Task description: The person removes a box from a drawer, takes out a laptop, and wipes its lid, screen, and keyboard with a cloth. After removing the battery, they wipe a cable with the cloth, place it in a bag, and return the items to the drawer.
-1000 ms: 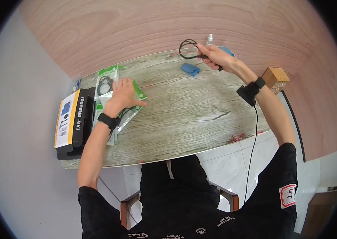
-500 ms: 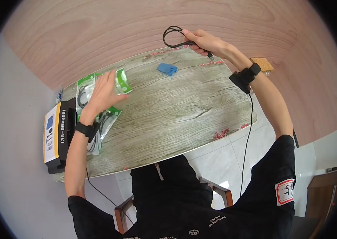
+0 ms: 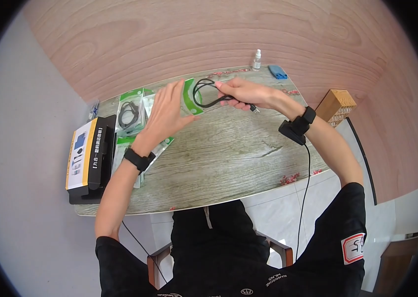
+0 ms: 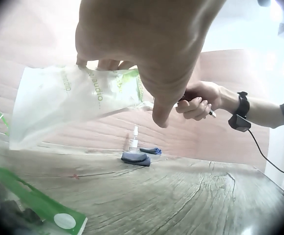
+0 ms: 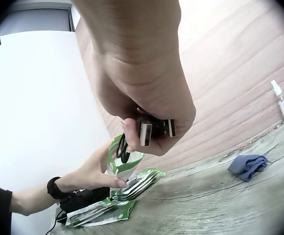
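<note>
right hand grips a folded black cable between thumb and fingers. loop points to the left; metal-tipped plug ends stick out on the other side of the fist. reason, as judged: a pinch at the folds keeps the strands bunched, so the loop holds its shape.

left hand holds a translucent bag with a green header, fingers on one side, thumb low near the header. bag is raised above the table, body off to the left, header toward the cable. right wrist view: the mouth gapes; the thumb's spread probably helps keep it so. cable location: in the right fist, loop at the mouth; cannot tell if any of it is inside.

green-topped packets lie stacked at left, one showing a coiled cable through the plastic; just beside them, a black box with yellow and white panel. likely grouped there to leave working room.

far side: spray bottle upright, blue item near it at the corner. a crumpled blue cloth lies apart from both hands.
</note>
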Motion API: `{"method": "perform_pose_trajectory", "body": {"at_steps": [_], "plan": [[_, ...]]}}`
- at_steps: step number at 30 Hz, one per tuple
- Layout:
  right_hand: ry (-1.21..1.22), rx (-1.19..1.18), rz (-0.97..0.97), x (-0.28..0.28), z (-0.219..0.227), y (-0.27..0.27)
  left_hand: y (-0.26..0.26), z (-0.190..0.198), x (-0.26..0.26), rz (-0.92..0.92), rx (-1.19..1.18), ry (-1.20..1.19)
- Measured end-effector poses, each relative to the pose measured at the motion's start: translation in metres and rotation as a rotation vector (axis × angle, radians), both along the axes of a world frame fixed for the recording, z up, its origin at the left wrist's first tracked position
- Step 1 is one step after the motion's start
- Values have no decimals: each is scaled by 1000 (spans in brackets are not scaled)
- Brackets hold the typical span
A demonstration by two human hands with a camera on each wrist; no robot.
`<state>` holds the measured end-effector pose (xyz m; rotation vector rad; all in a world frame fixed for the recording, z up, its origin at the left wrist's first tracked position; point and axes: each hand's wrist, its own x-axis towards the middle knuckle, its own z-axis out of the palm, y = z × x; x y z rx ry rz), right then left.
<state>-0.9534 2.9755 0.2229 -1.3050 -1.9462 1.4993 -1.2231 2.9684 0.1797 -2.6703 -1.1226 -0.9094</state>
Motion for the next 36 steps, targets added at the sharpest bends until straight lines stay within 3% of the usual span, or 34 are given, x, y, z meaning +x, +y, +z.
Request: {"method": "perform_pose_trajectory", "body": {"at_steps": [7, 11, 15, 18, 21, 27, 36], "plan": [[-181, -96, 115, -29, 0, 9, -6, -10, 12, -72, 83, 83], [-56, -148, 176, -33, 4, 15, -9, -17, 15, -68, 35, 65], [-101, -1, 95, -22, 5, 25, -12, -20, 11, -64, -97, -8], [-26, 211, -55, -28, -12, 26, -11, -23, 13, -67, -151, -70], [-157, 333, -269, -47, -3, -2, -11, -25, 19, -40, -224, -92], [-183, 552, -394, -65, -42, 11, -16, -21, 28, -7, -262, -29], [28, 248, -122, -23, -41, 15, -4, -32, 11, 47, -260, -173]]}}
